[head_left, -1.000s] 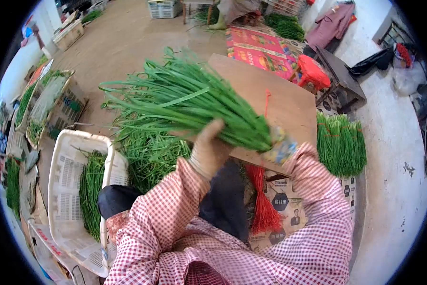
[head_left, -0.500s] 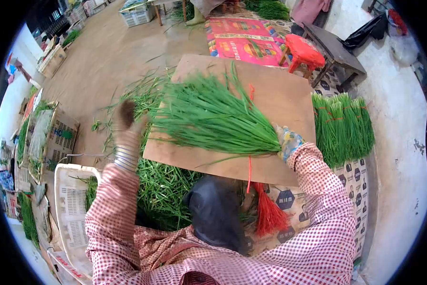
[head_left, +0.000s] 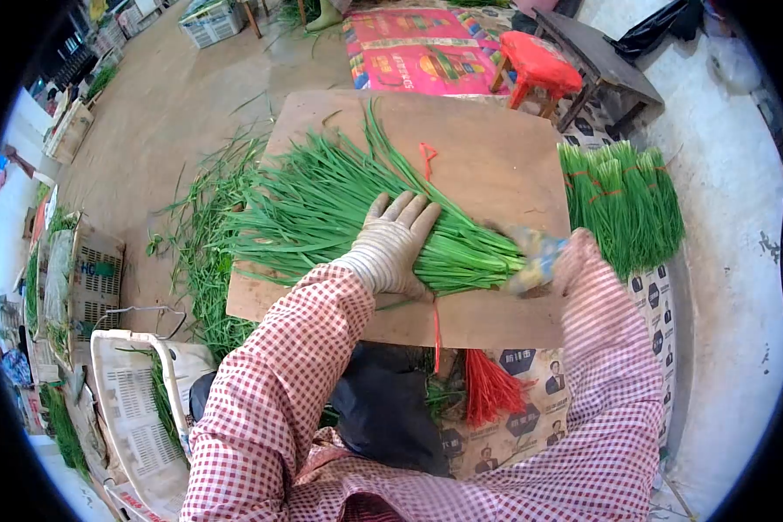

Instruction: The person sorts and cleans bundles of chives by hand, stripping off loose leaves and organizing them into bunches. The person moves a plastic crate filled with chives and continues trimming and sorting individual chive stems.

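Chive bunch [head_left: 313, 204] lies on brown board [head_left: 504, 170], leaves toward 9 o'clock, stem ends toward 3. Left hand [head_left: 393, 246] flat over mid-bunch, fingers slightly apart, pointing 1 o'clock, hiding stems beneath. Right hand [head_left: 532, 261] blurred at stem ends; can't tell finger state. Red tie [head_left: 437, 341] partly hidden.

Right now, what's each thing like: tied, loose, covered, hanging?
Greens: loose, fanned out.
String: untied, under the greens.
Left hand: fingers spread on the greens.
Right hand: blurred; grip unclear.
Bundles: tied.
String bunch: hanging.
Board: partly covered.
Stool: upright.
Basket: holding greens.
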Demonstrator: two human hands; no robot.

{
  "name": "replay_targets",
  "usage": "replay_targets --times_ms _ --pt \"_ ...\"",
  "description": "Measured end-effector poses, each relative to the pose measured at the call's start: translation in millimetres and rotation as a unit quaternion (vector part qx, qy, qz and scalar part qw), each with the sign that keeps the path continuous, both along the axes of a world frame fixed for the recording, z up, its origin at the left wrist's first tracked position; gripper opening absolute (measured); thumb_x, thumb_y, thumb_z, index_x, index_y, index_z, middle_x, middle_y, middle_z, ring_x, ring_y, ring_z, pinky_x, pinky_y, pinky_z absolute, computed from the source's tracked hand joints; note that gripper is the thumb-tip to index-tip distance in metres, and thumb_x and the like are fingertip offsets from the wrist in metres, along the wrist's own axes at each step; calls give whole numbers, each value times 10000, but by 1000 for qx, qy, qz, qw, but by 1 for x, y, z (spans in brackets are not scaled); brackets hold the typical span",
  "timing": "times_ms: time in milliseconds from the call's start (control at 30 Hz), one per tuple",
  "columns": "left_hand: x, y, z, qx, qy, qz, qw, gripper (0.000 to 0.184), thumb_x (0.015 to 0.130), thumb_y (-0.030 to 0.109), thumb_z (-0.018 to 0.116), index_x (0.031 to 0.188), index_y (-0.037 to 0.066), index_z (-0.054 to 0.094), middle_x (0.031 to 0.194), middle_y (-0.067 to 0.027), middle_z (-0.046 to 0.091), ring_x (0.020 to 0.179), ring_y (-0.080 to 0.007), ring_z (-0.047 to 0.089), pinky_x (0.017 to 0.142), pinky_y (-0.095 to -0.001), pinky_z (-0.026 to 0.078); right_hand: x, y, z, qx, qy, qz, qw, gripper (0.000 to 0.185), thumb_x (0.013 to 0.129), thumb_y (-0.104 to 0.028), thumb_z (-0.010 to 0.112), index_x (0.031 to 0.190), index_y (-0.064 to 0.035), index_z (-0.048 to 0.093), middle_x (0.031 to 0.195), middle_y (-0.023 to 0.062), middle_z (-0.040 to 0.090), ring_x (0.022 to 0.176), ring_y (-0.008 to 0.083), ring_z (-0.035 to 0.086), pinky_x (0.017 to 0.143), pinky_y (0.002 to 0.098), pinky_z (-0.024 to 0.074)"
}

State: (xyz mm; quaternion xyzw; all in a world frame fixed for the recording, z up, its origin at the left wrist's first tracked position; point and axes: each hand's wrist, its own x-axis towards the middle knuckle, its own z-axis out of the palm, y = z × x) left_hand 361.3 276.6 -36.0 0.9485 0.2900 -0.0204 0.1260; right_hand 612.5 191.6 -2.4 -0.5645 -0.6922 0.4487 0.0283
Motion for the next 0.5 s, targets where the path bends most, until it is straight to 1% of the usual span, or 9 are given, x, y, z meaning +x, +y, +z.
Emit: replay_targets --times_ms 33,67,133,167,200,267,367,400,500 --pt "1 1 0 1 5 1 1000 1259 456 561 844 1435 46 244 1472 -194 284 1400 -337 206 1138 -502 127 -2 -7 30 -64 -59 -87 992 920 668 -295 771 1432 -73 309 1329 184 486 1242 281 469 1038 334 377" --pt "1 1 -1 2 8 2 1000 1260 459 565 842 1437 45 241 1475 -196 278 1402 -337 202 1138 -503 125 12 -3 22 -66 -61 -87 992 920 668 -295 771 1432 -73 309 1329 184 486 1242 281 469 1038 334 377" --pt "2 1 1 1 13 3 1000 1262 460 567 840 1439 45 237 1477 -197 275 1403 -338 199 1138 -504 121 49 5 0 92 70 -117 986 939 659 -409 779 1416 -67 341 1318 201 491 1256 305 451 1057 362 355" --pt "2 0 2 4 21 1 1000 1264 461 569 838 1440 44 233 1479 -198 272 1403 -338 197 1139 -505 117 25 3 21 138 44 -110 983 878 702 -489 740 1388 -67 392 1335 214 468 1275 351 419 1071 407 336" --pt "2 0 1 3 22 1 1000 1264 461 569 838 1440 44 233 1479 -198 272 1403 -338 197 1139 -505 117 1 4 19 137 45 -110 983 878 702 -489 740 1388 -67 392 1335 214 468 1275 351 419 1071 407 336" --pt "2 1 0 1 12 1 1000 1273 433 540 851 1435 39 247 1467 -200 291 1396 -350 210 1139 -500 125 -43 5 11 245 -173 -26 954 769 776 -496 672 1371 -78 421 1299 209 489 1242 379 437 1062 430 347" --pt "1 -1 2 -5 14 10 1000 1268 442 532 852 1439 42 240 1471 -200 283 1398 -349 204 1140 -502 119 -77 7 -19 291 -205 -18 934 589 792 -433 676 1248 -88 536 1192 189 544 1128 370 504 984 439 412" --pt "1 -1 -1 -4 14 11 1000 1268 442 532 852 1439 42 240 1471 -200 283 1398 -349 204 1140 -502 119 -76 6 -22 292 -205 -17 934 589 792 -433 676 1248 -88 536 1192 189 544 1128 370 504 984 439 412" --pt "-1 -2 -3 -6 -8 11 1000 1262 448 523 854 1445 57 236 1477 -200 270 1399 -349 200 1141 -504 110 -66 6 -32 359 -18 -71 930 283 703 -265 739 898 -94 627 977 127 601 937 327 552 814 435 459"
